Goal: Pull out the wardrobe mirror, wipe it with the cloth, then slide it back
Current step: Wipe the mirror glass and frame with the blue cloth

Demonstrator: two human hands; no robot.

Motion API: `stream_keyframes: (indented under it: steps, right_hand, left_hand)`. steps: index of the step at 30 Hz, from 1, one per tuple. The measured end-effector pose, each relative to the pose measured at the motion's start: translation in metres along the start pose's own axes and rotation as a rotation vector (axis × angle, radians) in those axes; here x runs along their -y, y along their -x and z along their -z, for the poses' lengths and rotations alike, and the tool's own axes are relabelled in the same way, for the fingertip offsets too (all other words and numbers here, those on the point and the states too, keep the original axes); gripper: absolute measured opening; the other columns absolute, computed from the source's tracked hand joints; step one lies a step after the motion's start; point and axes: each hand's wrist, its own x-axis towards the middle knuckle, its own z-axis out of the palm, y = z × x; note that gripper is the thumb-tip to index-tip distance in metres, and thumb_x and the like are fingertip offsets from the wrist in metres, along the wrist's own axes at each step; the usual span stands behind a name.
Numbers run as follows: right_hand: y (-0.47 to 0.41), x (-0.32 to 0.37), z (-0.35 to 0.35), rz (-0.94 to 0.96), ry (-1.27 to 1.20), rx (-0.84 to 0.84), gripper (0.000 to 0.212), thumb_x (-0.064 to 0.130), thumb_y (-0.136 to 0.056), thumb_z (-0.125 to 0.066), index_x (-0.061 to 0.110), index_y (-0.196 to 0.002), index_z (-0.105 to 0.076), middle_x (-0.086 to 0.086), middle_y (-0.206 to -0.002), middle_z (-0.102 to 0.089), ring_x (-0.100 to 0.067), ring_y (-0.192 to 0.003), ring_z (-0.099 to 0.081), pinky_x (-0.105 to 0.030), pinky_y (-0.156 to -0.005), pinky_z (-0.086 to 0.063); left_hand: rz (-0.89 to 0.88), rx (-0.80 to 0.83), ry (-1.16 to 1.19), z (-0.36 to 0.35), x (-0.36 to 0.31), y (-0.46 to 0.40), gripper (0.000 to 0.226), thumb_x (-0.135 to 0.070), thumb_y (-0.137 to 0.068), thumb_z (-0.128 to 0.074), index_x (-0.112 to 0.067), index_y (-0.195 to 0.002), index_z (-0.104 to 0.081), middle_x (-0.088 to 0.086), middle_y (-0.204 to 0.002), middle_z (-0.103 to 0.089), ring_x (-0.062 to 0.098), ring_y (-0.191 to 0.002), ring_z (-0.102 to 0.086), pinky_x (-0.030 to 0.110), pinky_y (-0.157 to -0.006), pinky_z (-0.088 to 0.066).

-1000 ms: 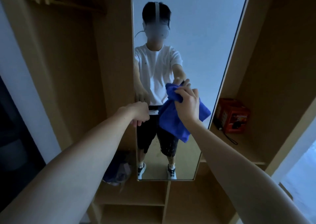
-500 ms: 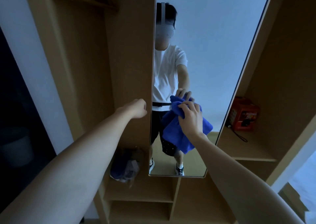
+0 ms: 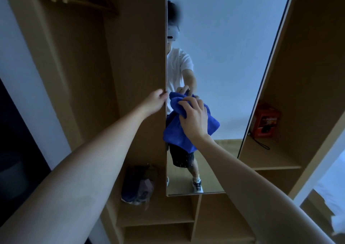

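At the open wardrobe (image 3: 89, 79), my left hand (image 3: 156, 102) curls fingers around the mirror (image 3: 224, 66) edge, already pulled out; my right hand (image 3: 194, 119) grips the blue cloth (image 3: 175, 131) against the glass. Wiping looks underway; sliding back remains.

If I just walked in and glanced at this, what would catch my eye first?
Probably the bright blue cloth, bunched in the right hand against the tall mirror in the middle of the wooden wardrobe. The left hand grips the mirror's left edge, and the glass reflects the person wiping. To the right, a red box sits on a shelf.
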Motion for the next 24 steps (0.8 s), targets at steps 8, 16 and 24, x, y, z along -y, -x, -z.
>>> stream_keyframes:
  steps: [8, 16, 24]
  right_hand:
    - [0.048, -0.008, -0.05, 0.1, 0.173, 0.198, 0.028, 0.003, -0.073, -0.073, 0.017, -0.097, -0.072, 0.001, -0.107, -0.062, -0.028, -0.101, -0.053, -0.043, -0.074, -0.042]
    - [0.015, 0.018, -0.027, -0.066, 0.05, 0.046, 0.029, 0.004, -0.077, -0.064, 0.018, -0.102, -0.072, 0.005, -0.114, -0.062, -0.028, -0.111, -0.048, -0.04, -0.077, -0.039]
    - [0.055, -0.002, -0.051, 0.043, 0.169, 0.236, 0.027, 0.003, -0.073, -0.071, 0.017, -0.097, -0.071, 0.0, -0.107, -0.06, -0.029, -0.102, -0.052, -0.043, -0.074, -0.042]
  left_hand:
    - [0.027, -0.061, 0.174, -0.016, 0.043, -0.039, 0.086, -0.079, -0.08, -0.033, -0.02, -0.142, -0.048, 0.009, -0.139, -0.058, 0.03, -0.124, -0.059, 0.053, -0.102, -0.05]
    - [0.029, -0.025, 0.144, -0.005, 0.012, -0.009, 0.063, -0.056, -0.101, -0.039, -0.011, -0.145, -0.046, 0.01, -0.145, -0.052, 0.028, -0.128, -0.054, 0.047, -0.108, -0.044]
    - [0.018, -0.07, 0.138, -0.012, 0.011, -0.008, 0.059, -0.05, -0.104, -0.039, -0.015, -0.152, -0.039, 0.01, -0.152, -0.045, 0.031, -0.136, -0.047, 0.05, -0.11, -0.043]
